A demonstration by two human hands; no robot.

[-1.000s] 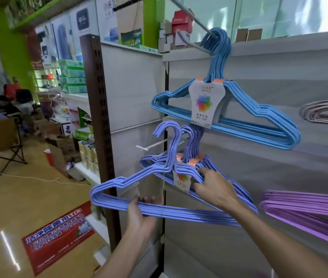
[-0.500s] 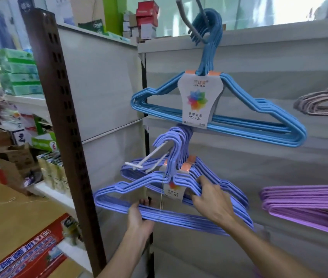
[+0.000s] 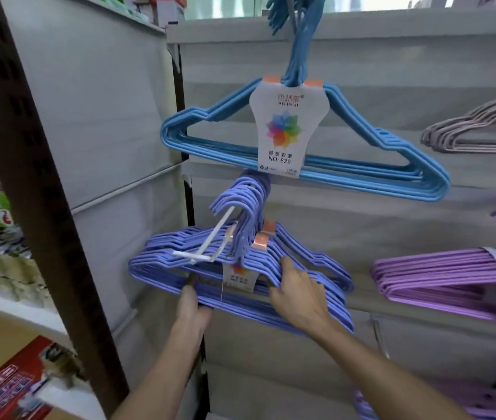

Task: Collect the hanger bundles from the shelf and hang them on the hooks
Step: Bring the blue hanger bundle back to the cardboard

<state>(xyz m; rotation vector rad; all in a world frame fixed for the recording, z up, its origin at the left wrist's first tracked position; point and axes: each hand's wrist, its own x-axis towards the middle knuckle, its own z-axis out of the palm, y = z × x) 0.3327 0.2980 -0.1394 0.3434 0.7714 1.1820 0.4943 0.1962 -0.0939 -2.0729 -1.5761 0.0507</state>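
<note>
Head view: both hands are raised to a display wall, each on the same bundle of hangers.
Left hand (image 3: 191, 307): it is closed round the bottom bars of the periwinkle hanger bundle (image 3: 240, 277) from below, probably so the weight is carried and the bundle kept level.
Right hand (image 3: 296, 294): the bundle's right shoulder is gripped with curled fingers, probably so the hook ends can be steered.
Hanger bundle: its hook ends are bunched over the white peg (image 3: 210, 237), against another periwinkle bundle; whether they are fully seated cannot be told.
Blue bundle (image 3: 331, 153): it is hung from a higher hook, just above, so little headroom is left.
Purple bundles (image 3: 440, 274): they are stacked on the shelf at the right, seemingly awaiting collection.
Brown post (image 3: 28, 165): it is stood at the left, at the panel's edge.
</note>
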